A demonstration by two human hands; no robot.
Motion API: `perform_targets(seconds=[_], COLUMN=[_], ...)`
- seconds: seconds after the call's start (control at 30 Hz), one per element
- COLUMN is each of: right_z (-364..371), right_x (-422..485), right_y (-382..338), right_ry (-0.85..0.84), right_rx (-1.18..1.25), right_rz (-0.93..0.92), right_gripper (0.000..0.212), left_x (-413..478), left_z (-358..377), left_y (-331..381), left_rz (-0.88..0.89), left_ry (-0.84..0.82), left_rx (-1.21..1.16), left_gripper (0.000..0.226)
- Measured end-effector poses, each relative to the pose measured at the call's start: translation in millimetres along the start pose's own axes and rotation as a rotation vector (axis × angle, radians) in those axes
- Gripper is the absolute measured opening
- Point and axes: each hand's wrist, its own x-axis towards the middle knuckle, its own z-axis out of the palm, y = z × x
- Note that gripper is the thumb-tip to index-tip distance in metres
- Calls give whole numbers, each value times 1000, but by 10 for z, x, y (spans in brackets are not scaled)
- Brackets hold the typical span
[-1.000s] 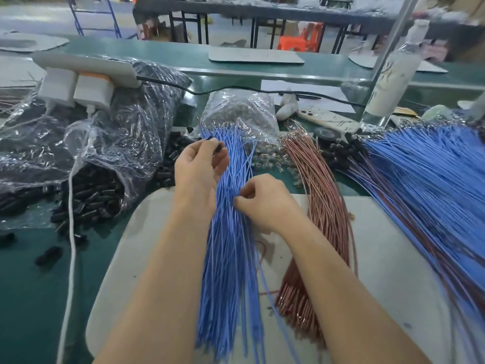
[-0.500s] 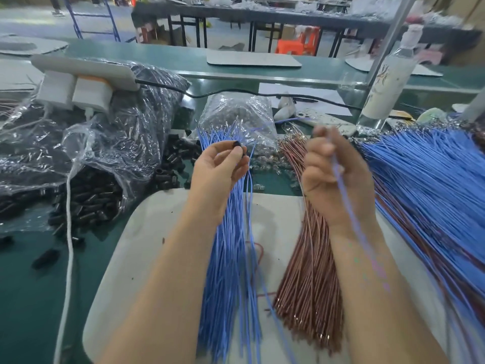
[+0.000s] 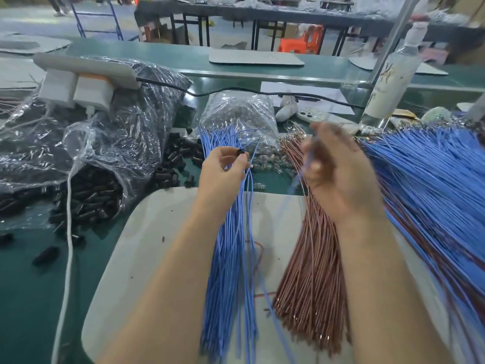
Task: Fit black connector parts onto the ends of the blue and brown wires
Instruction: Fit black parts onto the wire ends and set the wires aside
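Right hand (image 3: 341, 177): blue wire (image 3: 305, 165), seemingly upright

Two hands (image 3: 223, 177) (image 3: 341, 179), one black connector (image 3: 239, 153), two blue wire bundles (image 3: 228, 271) (image 3: 433, 179), one brown bundle (image 3: 315, 271)

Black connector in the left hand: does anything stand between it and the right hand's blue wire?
Nothing visible: only air separates the small black tube-shaped connector, pinched by the left hand, from the thin blue wire in the right hand.

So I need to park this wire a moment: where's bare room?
Bare: the grey mat left of the blue bundle, and the green bench left of the white cable. Crowded: black connectors and bags behind, wire heap on the right.
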Motion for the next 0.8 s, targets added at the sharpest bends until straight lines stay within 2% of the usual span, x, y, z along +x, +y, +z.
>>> perform_targets(seconds=[0.07,0.13,0.2,0.5,0.57,0.63,0.7,0.8], right_z=[42,51,34,5,-4,9,34,45], right_x=[81,122,128,114,125,148,157,149], right_y=[195,307,329,242,231,281,369,451], right_ry=[303,406,447,506,495,461,392,318], right_rx=[-398,-494,-481,-19,53,-30,-232,-496], right_rz=[-47,-87,-111,-200,-189,-132,-69,-86], right_gripper=[11,11,11,14,13,13,15,15], left_x=[-41,-66,-79,-149,-147,-134,-127,-121], left_z=[30,45,39,50,60,60,65,66], left_y=[16,28,33,42,32,27,24,5], left_rz=[103,175,223,230,249,282,297,326], left_ry=[-48,-94,-119,-288,-281,-252,-251,-227], left_rx=[68,115,155,246,258,253,242,276], left_gripper=[17,20,17,17,21,25,27,25])
